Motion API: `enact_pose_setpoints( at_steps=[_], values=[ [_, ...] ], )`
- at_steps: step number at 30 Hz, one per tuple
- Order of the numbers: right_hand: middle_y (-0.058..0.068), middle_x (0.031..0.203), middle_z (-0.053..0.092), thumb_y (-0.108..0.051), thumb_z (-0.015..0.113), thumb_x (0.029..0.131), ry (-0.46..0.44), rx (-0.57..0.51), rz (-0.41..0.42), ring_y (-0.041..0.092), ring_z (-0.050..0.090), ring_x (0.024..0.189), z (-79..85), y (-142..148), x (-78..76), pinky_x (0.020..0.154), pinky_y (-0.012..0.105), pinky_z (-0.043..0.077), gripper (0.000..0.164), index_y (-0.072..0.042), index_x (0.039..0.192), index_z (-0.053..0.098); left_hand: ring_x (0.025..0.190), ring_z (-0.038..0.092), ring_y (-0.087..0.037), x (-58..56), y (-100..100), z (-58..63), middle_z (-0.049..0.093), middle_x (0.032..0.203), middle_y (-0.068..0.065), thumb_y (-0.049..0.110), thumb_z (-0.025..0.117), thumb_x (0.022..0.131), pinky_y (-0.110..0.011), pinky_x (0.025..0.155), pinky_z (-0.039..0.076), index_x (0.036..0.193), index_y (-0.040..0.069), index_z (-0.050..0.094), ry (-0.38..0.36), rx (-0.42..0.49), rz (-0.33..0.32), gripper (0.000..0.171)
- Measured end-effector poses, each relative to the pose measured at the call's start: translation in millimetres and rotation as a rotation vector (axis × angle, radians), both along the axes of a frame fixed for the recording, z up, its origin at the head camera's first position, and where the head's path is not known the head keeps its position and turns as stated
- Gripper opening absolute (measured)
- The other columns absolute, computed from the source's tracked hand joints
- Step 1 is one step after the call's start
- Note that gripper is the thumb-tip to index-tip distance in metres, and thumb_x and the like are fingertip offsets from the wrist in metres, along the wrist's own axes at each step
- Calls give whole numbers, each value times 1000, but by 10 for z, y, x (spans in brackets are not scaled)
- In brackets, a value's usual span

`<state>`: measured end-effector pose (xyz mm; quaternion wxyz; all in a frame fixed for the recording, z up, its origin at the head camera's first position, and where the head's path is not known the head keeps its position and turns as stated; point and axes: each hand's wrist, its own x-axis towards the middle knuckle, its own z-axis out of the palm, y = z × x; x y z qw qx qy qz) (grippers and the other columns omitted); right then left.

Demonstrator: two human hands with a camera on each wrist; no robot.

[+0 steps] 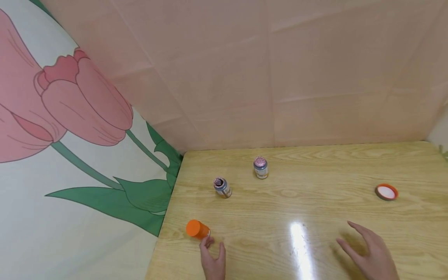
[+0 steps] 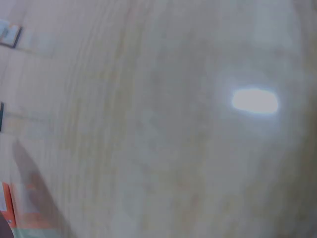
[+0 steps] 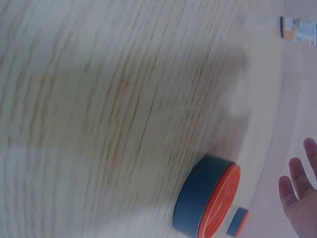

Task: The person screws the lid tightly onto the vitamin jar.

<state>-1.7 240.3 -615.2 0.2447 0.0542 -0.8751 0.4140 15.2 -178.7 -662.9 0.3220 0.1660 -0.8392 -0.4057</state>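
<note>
In the head view, my left hand (image 1: 214,262) has its thumb and fingers spread apart, with fingertips right at the side of an orange-topped bottle (image 1: 197,229). That bottle stands at the table's left side and is cut off at the edge of the left wrist view. My right hand (image 1: 376,254) hovers over the table's right part, its fingers apart and nothing between them. Beyond it lies a dark lid (image 1: 386,192) with an orange rim and white inside. The right wrist view shows a large dark lid (image 3: 200,198) with an orange inside, and a smaller one (image 3: 237,221) farther off.
Two small jars stand toward the back: one jar (image 1: 223,188) has a dark opening in its top, the other (image 1: 260,168) a pinkish foil top. A pink cloth (image 1: 273,77) hangs behind the wooden table (image 1: 262,217); a tulip-patterned cloth (image 1: 87,167) hangs at left.
</note>
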Motion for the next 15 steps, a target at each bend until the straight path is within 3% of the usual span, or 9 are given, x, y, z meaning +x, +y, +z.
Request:
enact_pose_setpoints(
  at_steps=[3, 4, 5, 8, 9, 10, 11, 15],
  values=[
    [-23, 127, 56, -7, 90, 62, -2, -5, -12, -27, 34, 118, -12, 43, 12, 101, -5, 21, 64, 4, 119, 66, 99, 61, -11, -40, 25, 24, 67, 108, -6, -5, 81, 73, -5, 95, 40, 123, 2, 53, -30, 16, 1, 57],
    [-20, 127, 58, -6, 90, 61, 6, -7, -11, -27, 34, 119, -18, 56, 13, 102, -4, 22, 64, 4, 119, 66, 101, 61, -10, -54, 33, 32, 67, 109, -5, -5, 80, 74, -6, 95, 41, 123, 3, 53, -42, 25, 1, 57],
    [-26, 127, 53, -7, 90, 61, 3, -6, -15, -27, 34, 119, -26, 70, 15, 102, -5, 21, 64, 4, 119, 66, 102, 60, -10, -67, 42, 40, 67, 111, -4, -4, 80, 75, -6, 95, 41, 124, 4, 53, -55, 33, -1, 57],
    [-30, 127, 52, -8, 90, 63, -23, -1, -31, -28, 33, 118, -45, 104, 27, 102, -5, 19, 63, 3, 120, 66, 107, 61, -14, -107, 75, 69, 67, 115, -6, -3, 79, 76, -12, 96, 45, 126, 4, 52, -72, 56, -33, 56],
    [-26, 128, 54, -9, 90, 63, -30, -2, -35, -28, 32, 118, -51, 112, 30, 102, -5, 19, 63, 3, 121, 66, 108, 61, -16, -120, 87, 78, 66, 115, -7, -3, 79, 77, -14, 97, 45, 125, 4, 52, -71, 64, -49, 56],
    [-31, 128, 51, -10, 90, 64, -43, 1, -41, -29, 32, 118, -56, 118, 33, 102, -5, 18, 63, 2, 121, 66, 109, 61, -19, -134, 99, 86, 66, 116, -9, -2, 78, 77, -15, 98, 45, 126, 4, 52, -67, 70, -68, 55],
    [-36, 127, 47, -11, 89, 65, -55, 5, -45, -29, 31, 117, -59, 122, 33, 101, -6, 17, 63, 2, 121, 65, 111, 61, -21, -148, 111, 95, 65, 117, -9, -1, 79, 78, -15, 99, 45, 126, 4, 52, -67, 73, -84, 55],
    [-31, 130, 49, -11, 89, 67, -66, 5, -37, -29, 30, 118, -66, 126, 19, 102, -6, 16, 62, 3, 122, 64, 117, 58, -25, -221, 148, 118, 63, 122, -12, 0, 78, 79, -8, 104, 38, 128, 5, 52, -53, 109, -136, 55]
  ],
)
